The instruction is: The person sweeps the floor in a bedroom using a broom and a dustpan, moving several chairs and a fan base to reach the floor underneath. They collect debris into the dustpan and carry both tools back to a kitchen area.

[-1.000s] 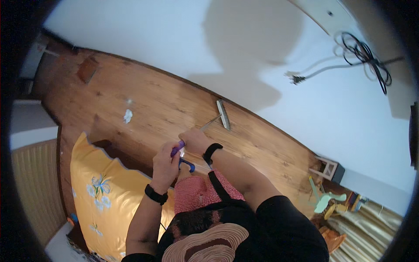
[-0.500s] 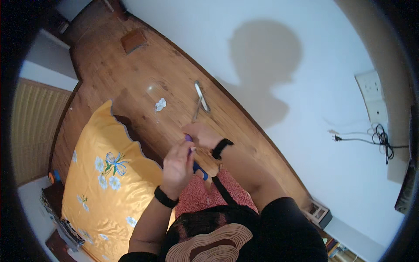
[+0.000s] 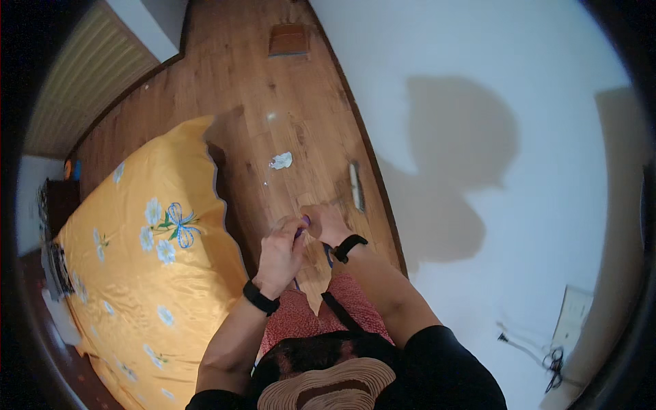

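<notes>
Both hands grip the purple handle (image 3: 299,232) of what looks like a long-handled broom, in front of my body. My left hand (image 3: 281,254) is closed round it at the top. Just ahead and to the right, my right hand (image 3: 325,224) is wrapped round it too. Past the right hand the thin pole shows only faintly. The broom's narrow whitish head (image 3: 356,186) rests on the wooden floor close to the wall, somewhat blurred. A crumpled white tissue (image 3: 281,160) lies on the floor to the left of the head, apart from it.
To my left stands a bed with a shiny yellow flowered cover (image 3: 147,225). A white wall (image 3: 465,287) rises on the right, with a cable (image 3: 555,362) and socket plate (image 3: 572,318). Farther off, a brown square object (image 3: 288,39) sits on the floor (image 3: 239,75).
My view has turned, so the floor and bed appear rotated. The broom head now lies a little farther from the tissue, nearer the wall. Both hands keep their grip on the handle.
</notes>
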A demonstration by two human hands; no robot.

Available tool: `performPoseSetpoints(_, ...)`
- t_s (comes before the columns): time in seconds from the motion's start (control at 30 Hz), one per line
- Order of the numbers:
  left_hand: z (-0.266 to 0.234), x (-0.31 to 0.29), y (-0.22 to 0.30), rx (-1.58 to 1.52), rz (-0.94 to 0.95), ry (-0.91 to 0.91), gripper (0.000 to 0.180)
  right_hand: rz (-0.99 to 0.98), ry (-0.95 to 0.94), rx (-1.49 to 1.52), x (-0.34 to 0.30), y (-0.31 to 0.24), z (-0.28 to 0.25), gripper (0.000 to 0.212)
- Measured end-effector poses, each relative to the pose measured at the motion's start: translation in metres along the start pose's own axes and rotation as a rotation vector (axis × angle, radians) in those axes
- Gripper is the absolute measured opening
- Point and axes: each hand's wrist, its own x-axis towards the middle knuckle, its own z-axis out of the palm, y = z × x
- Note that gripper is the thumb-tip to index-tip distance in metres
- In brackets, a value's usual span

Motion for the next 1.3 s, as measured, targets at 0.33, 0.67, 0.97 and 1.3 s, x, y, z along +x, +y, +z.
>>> performPoseSetpoints(0.33, 0.019, 0.021, 0.083, -0.066, 0.158, 0.057, 0.050, -0.196, -0.129, 0.272, 0.014, 0.014, -0.109, 0.011)
performPoseSetpoints(0.67, 0.030, -0.102, 0.029, -0.064, -0.409, 0.217, 0.034, -0.380, -0.447, 0.511, 0.003, -0.031, -0.164, 0.009)
performPoseSetpoints(0.97, 0.055, -0.186, 0.036, -0.032, -0.758, 0.348, 0.022, -0.610, -0.682, 0.618, 0.026, -0.020, -0.030, 0.007)
performPoseSetpoints(1.3, 0.064, -0.220, 0.029, -0.069, -0.857, 0.420, 0.019, 0.662, -1.406, 0.603, 0.021, 0.036, -0.033, 0.023)
